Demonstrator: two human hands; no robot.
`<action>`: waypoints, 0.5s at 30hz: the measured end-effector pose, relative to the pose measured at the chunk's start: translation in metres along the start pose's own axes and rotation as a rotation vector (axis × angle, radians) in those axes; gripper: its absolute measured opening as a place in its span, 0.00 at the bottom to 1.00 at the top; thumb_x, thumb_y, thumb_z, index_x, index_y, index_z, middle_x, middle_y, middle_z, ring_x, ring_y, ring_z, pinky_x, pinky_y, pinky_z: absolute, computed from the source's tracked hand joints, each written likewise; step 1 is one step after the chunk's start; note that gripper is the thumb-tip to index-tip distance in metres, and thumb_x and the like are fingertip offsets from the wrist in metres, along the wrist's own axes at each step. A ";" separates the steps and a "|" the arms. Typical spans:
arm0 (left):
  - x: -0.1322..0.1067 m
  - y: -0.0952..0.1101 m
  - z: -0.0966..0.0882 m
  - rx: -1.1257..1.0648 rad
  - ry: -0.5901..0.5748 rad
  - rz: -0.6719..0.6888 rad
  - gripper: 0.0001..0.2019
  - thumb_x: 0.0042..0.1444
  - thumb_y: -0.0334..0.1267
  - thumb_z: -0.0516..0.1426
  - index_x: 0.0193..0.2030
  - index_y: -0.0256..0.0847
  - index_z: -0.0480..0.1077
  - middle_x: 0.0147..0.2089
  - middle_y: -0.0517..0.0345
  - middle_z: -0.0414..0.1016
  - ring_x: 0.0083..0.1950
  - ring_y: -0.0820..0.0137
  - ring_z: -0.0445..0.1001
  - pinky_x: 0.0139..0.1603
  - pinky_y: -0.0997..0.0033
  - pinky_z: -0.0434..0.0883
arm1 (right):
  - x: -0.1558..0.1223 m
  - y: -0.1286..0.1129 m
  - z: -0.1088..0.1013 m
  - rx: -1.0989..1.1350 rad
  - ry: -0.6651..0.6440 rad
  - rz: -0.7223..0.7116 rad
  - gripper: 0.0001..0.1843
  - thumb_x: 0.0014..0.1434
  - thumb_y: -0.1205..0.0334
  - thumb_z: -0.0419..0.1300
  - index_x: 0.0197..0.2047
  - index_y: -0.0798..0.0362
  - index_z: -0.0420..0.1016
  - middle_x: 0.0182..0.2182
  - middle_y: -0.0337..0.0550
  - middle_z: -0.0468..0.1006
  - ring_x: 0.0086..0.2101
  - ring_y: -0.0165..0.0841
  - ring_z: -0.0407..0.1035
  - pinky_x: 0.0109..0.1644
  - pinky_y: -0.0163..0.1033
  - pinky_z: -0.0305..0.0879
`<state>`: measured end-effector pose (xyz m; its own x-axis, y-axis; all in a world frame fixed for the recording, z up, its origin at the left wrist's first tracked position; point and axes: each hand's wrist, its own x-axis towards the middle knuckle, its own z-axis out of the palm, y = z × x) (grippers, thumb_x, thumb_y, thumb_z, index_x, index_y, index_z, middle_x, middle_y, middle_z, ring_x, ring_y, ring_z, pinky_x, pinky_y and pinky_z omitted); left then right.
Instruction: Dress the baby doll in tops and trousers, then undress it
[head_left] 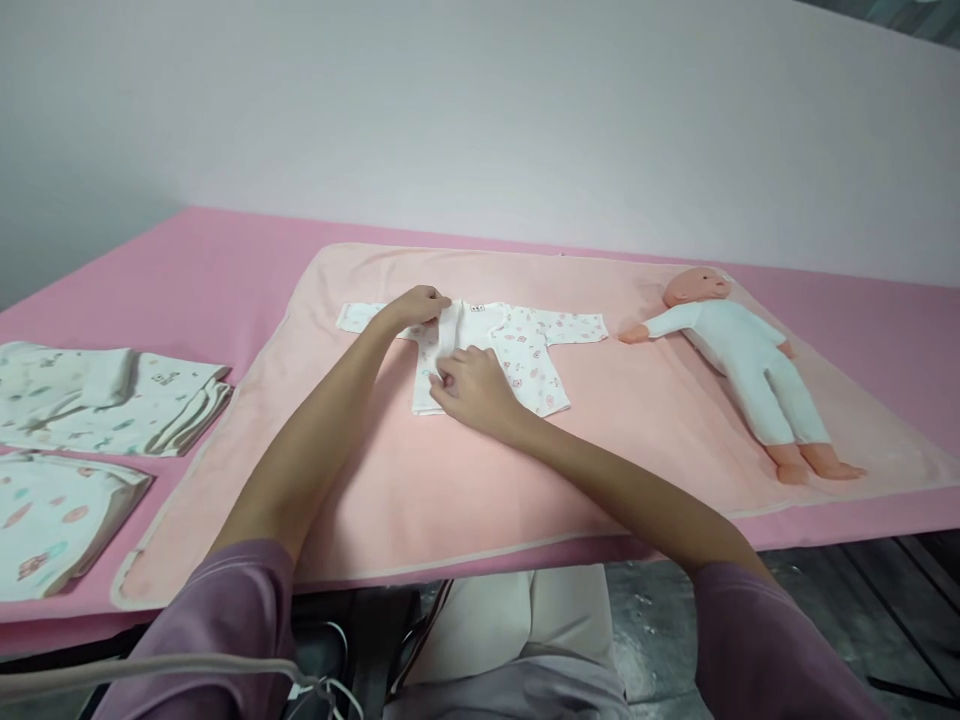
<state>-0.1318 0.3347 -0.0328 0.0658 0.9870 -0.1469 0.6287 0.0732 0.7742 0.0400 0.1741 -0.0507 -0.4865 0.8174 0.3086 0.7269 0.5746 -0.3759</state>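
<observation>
A small white baby shirt point(534, 350) with a pink print lies spread on a peach blanket point(480, 500), sleeves out to both sides. At its neckline, my left hand point(420, 305) pinches the edge of the front opening. Lower on the same front edge, my right hand point(474, 388) has its thumb and fingers closed on the cloth. Part of the shirt's left half is hidden behind my hands and left forearm.
A baby doll point(739, 360) in a white body lies on its back at the right. Folded printed cloths point(180, 385) and another folded cloth point(67, 520) are stacked at the left. The pink tabletop point(247, 240) meets a pale wall behind. A cable point(187, 663) crosses the lower left.
</observation>
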 end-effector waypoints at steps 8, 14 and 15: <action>0.010 -0.040 -0.051 0.187 0.024 -0.092 0.08 0.58 0.43 0.67 0.38 0.43 0.76 0.33 0.55 0.80 0.33 0.65 0.76 0.36 0.68 0.74 | 0.052 -0.019 0.041 0.275 -0.065 -0.337 0.12 0.81 0.54 0.57 0.57 0.51 0.78 0.59 0.46 0.83 0.58 0.42 0.73 0.67 0.48 0.69; 0.017 -0.051 -0.038 0.326 0.075 -0.023 0.07 0.58 0.42 0.66 0.42 0.45 0.77 0.49 0.51 0.87 0.50 0.56 0.85 0.53 0.62 0.81 | 0.029 0.011 0.080 0.163 -0.269 -0.437 0.31 0.85 0.47 0.51 0.83 0.51 0.64 0.84 0.51 0.59 0.83 0.45 0.50 0.89 0.59 0.42; 0.018 -0.050 -0.036 0.352 0.093 -0.027 0.08 0.57 0.40 0.67 0.43 0.45 0.77 0.53 0.48 0.87 0.55 0.53 0.85 0.58 0.58 0.80 | 0.028 0.012 0.083 0.149 -0.290 -0.441 0.33 0.85 0.47 0.48 0.85 0.51 0.61 0.85 0.50 0.55 0.85 0.44 0.46 0.90 0.59 0.38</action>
<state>-0.1899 0.3540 -0.0521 -0.0148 0.9954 -0.0950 0.8586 0.0613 0.5089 -0.0053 0.2071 -0.1192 -0.8582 0.4639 0.2195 0.3582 0.8477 -0.3913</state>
